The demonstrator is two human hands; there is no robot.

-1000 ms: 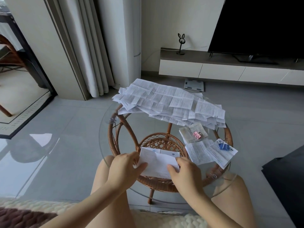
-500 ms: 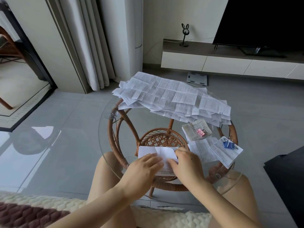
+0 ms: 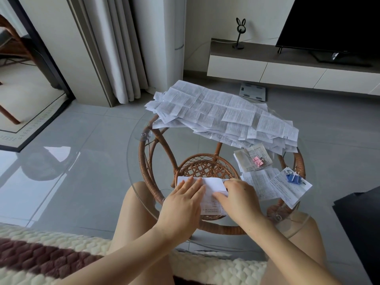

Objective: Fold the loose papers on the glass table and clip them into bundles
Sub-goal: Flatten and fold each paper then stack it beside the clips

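folded paper (image 3: 211, 185) at tabletop's (image 3: 185, 145) near edge
left hand (image 3: 183, 204) grip flat on it; right hand (image 3: 238, 200) grip pinches, hiding its end

Loose papers (image 3: 222, 112) behind folded sheet (image 3: 213, 185), bundles (image 3: 255, 161) right

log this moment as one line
step: creasing fold | left hand: flat on paper | right hand: on paper | pile: loose, far side | pink-clip bundle, blue-clip bundle: right side
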